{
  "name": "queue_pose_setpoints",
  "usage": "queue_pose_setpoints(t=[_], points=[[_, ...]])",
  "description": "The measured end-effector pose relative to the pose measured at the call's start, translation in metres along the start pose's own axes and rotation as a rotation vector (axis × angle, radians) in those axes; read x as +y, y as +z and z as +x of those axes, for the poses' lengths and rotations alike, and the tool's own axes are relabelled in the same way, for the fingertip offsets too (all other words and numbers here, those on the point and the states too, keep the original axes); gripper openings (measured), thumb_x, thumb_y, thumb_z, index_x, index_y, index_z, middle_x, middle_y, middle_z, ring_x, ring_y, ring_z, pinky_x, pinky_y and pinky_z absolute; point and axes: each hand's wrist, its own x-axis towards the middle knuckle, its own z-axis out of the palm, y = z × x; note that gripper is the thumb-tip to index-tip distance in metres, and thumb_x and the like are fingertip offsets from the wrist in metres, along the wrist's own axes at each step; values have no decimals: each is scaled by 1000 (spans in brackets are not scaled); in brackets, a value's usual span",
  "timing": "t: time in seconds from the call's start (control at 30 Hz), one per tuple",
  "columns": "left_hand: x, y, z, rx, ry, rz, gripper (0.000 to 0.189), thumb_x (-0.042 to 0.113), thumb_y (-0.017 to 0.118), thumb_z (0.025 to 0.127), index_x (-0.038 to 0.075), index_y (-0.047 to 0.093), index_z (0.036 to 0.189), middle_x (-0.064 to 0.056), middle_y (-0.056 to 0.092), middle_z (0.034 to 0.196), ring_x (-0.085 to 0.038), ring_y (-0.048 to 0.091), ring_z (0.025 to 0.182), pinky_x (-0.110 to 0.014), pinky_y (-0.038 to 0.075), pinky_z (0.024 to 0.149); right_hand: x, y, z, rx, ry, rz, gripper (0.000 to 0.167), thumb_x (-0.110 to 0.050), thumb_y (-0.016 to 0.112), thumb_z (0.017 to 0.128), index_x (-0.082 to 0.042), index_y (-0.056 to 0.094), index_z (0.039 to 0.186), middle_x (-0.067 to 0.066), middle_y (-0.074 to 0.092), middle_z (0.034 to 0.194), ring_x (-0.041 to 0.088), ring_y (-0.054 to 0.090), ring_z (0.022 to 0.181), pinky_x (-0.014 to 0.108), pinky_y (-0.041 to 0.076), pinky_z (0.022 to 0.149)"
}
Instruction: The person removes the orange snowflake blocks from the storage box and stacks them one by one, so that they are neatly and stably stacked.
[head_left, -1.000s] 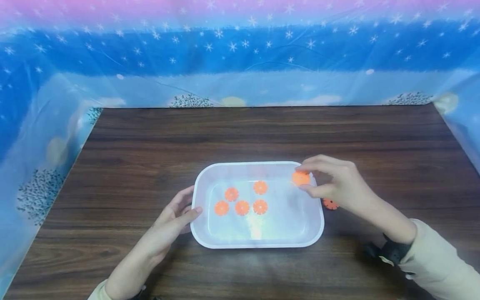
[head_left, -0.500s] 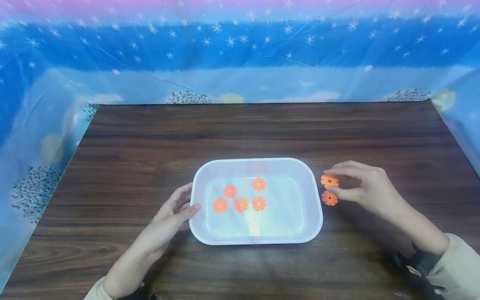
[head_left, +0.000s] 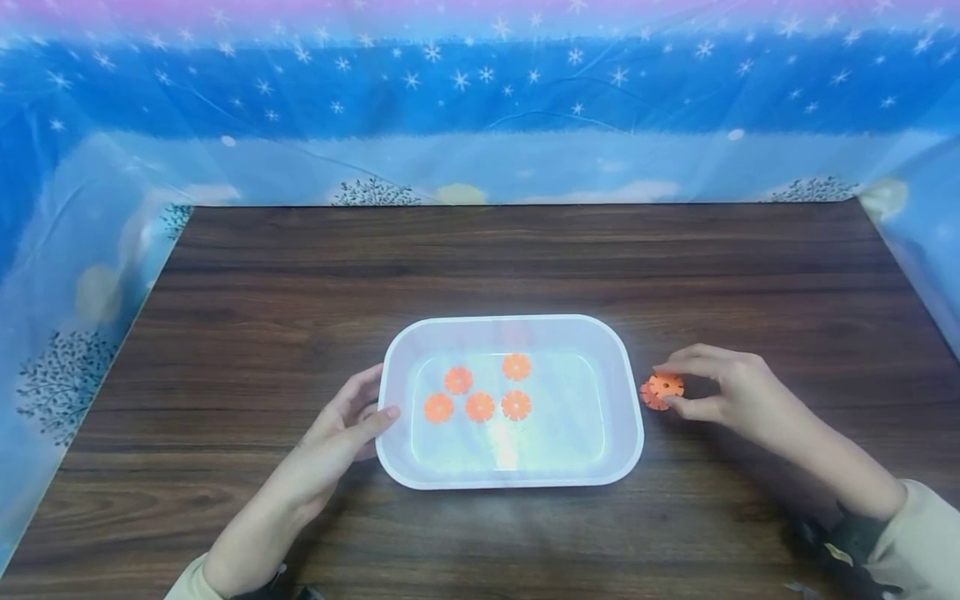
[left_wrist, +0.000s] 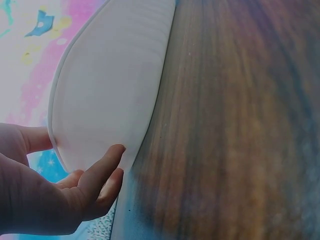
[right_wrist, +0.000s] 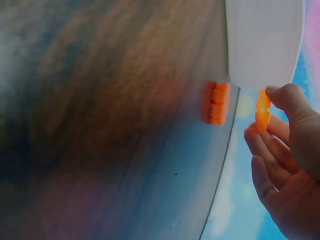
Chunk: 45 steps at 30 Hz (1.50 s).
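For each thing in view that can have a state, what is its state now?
White tub: upright and uncovered on the table.
Five orange discs: lying flat inside the tub.
Held orange disc: pinched, raised off the table.
Loose orange piece: on the table, outside the tub; one disc or several, unclear.
Left hand: gripping the tub's side.
Right hand: pinching the held disc.

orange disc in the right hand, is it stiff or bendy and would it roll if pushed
The orange disc is probably stiff, as it looks flat and unbent in the pinch of the right hand. It is likely light, being thin and small beside that hand. It might roll bumpily on its round, notched rim if stood up.
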Motion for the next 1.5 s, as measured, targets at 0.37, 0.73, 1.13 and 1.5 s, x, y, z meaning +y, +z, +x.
queue_pose_setpoints(t=[0.37, 0.73, 1.13, 1.5], points=[[1, 0, -1, -4, -6, -1, 61, 29, 55, 94, 19, 23, 146, -9, 30, 148, -30, 37, 131, -45, 39, 99, 0, 4, 0, -53, 1, -118, 34, -20, 83, 63, -12, 73, 95, 1, 68, 94, 20, 65, 87, 41, 53, 70], [1, 0, -1, -6, -7, 1, 62, 29, 55, 94, 19, 23, 146, -9, 30, 148, -30, 37, 131, -45, 39, 98, 1, 7, -2, -87, -18, -136, 36, -19, 83, 63, -11, 72, 97, 1, 69, 94, 21, 65, 88, 42, 53, 70], [1, 0, -2, -2, -5, 4, 62, 29, 55, 94, 19, 23, 146, -8, 30, 148, -29, 37, 131, -44, 38, 97, 1, 10, -3, -79, -8, -146, 35, -20, 82, 64, -10, 71, 96, 1, 69, 94, 22, 65, 89, 42, 53, 70], [1, 1, -2, -13, 32, 9, 60, 28, 54, 95, 17, 24, 146, -8, 33, 146, -29, 39, 129, -41, 40, 95, 2, 8, -6, -10, 4, -116, 39, -27, 83, 67, -15, 69, 102, -2, 68, 100, 18, 63, 96, 41, 52, 75]])
